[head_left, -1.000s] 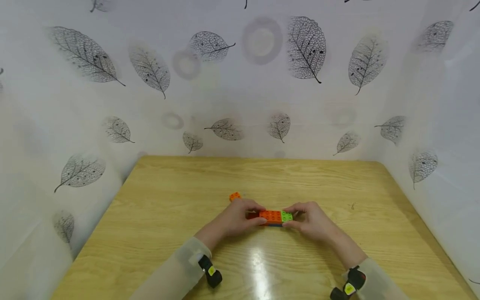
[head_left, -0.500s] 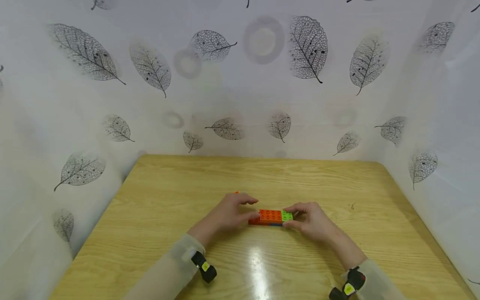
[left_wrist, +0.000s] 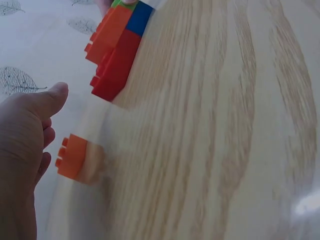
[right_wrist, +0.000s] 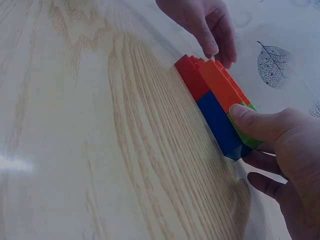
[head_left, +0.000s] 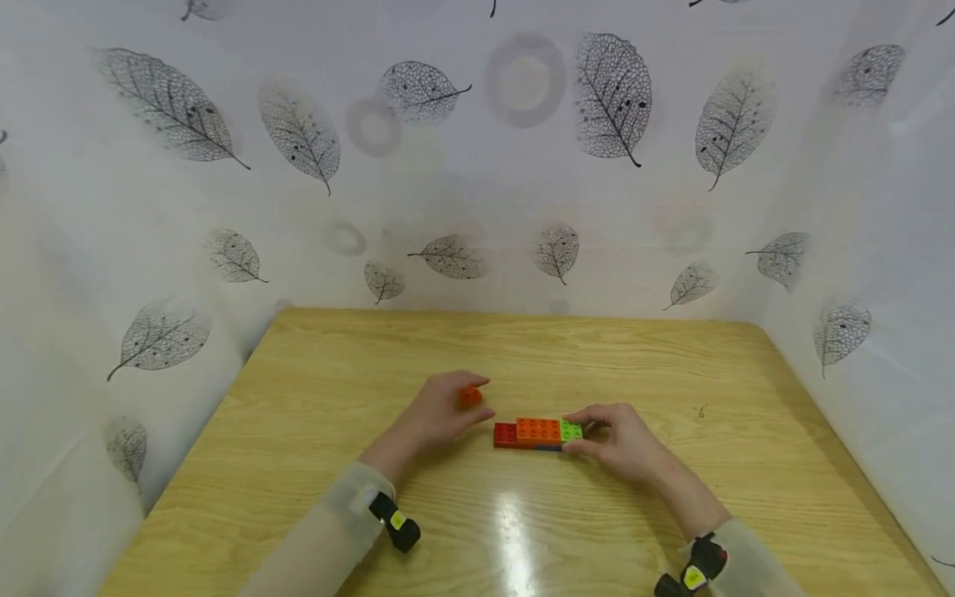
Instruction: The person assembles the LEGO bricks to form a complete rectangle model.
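Toy building bricks make up a joined block: a red brick (head_left: 505, 434) and a blue brick (right_wrist: 216, 119) form the lower layer, with a long orange brick (head_left: 538, 429) and a green brick (head_left: 570, 430) on top. My right hand (head_left: 627, 444) pinches the green end between thumb and fingers. Left of the block, a small loose orange brick (left_wrist: 73, 156) sits on the table. Around it my left hand (head_left: 436, 408) is spread, thumb and index finger apart on either side, and the left wrist view shows a gap between thumb and brick.
The wooden table (head_left: 358, 348) stretches out on all sides of the bricks. Behind it and at both sides hangs a pale cloth (head_left: 477, 182) printed with leaves. Black wrist cameras (head_left: 395, 522) are strapped to both forearms.
My left hand has let go of the block's red end and moved left and back to the small orange brick. The right hand keeps its hold on the green end.
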`<state>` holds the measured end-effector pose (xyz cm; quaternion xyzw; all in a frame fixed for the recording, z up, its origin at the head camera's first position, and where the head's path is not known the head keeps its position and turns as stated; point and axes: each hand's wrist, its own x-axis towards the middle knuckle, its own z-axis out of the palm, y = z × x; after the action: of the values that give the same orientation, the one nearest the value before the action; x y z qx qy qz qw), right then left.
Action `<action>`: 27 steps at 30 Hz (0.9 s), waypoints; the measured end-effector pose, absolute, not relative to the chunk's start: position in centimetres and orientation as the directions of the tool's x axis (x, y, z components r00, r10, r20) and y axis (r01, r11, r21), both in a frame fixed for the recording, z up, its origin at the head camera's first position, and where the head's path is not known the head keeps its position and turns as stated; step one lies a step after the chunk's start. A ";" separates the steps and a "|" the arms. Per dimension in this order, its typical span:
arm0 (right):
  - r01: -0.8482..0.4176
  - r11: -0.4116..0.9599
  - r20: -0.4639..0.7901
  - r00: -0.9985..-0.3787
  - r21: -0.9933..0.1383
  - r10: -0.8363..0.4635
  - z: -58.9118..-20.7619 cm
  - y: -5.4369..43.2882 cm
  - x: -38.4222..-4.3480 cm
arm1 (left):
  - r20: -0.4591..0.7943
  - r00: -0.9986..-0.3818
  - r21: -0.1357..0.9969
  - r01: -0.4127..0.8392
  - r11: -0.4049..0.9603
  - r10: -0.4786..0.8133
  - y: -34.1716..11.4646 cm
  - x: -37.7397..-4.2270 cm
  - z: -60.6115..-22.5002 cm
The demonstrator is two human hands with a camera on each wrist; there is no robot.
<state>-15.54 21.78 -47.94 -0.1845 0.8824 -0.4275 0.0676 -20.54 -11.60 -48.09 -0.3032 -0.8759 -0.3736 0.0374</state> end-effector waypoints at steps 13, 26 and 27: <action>-0.257 0.548 0.038 -0.925 -0.796 -0.379 -48.0 21.8 -15.4 | 0.203 -0.900 0.648 0.419 0.636 0.385 -13.0 -21.2 -49.7; -0.248 0.553 0.033 -0.929 -0.796 -0.370 -47.9 21.7 -15.3 | 0.204 -0.901 0.617 0.422 0.664 0.383 -12.8 -21.6 -49.9; -0.248 0.555 0.032 -0.929 -0.794 -0.369 -47.9 21.7 -15.3 | 0.208 -0.900 0.614 0.425 0.665 0.383 -12.8 -21.6 -49.9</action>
<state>-15.30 21.67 -47.91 -0.1754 0.8789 -0.4381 0.0691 -21.60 -12.78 -49.87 -0.2216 -0.9120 -0.3438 0.0302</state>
